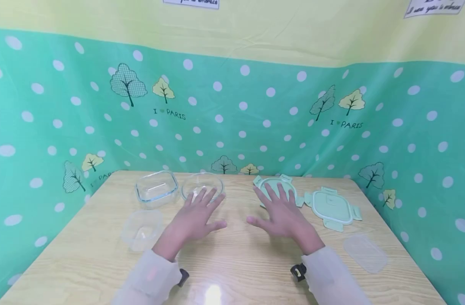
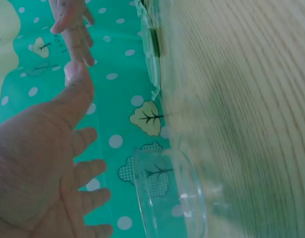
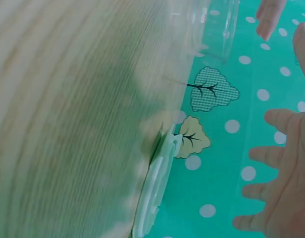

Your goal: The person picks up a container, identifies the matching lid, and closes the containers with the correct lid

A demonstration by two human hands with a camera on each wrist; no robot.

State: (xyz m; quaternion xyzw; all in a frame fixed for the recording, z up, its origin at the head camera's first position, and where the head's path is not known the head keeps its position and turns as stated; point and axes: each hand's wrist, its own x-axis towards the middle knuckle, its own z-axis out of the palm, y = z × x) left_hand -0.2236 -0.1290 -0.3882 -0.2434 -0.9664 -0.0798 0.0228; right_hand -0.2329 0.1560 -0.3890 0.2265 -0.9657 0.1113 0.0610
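Green dotted cloth (image 1: 255, 142) backs the wood-grain table (image 1: 240, 267); both hands (image 1: 196, 219) (image 1: 285, 217) hover above it, fingers spread.

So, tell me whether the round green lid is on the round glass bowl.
No, the round green lid rests on the wooden table, while the round glass bowl stands apart, uncovered.

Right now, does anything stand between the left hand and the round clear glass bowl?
Nothing visible does. The left hand hovers above the light wood tabletop, and the left wrist view shows open space between its spread fingers and the bowl.
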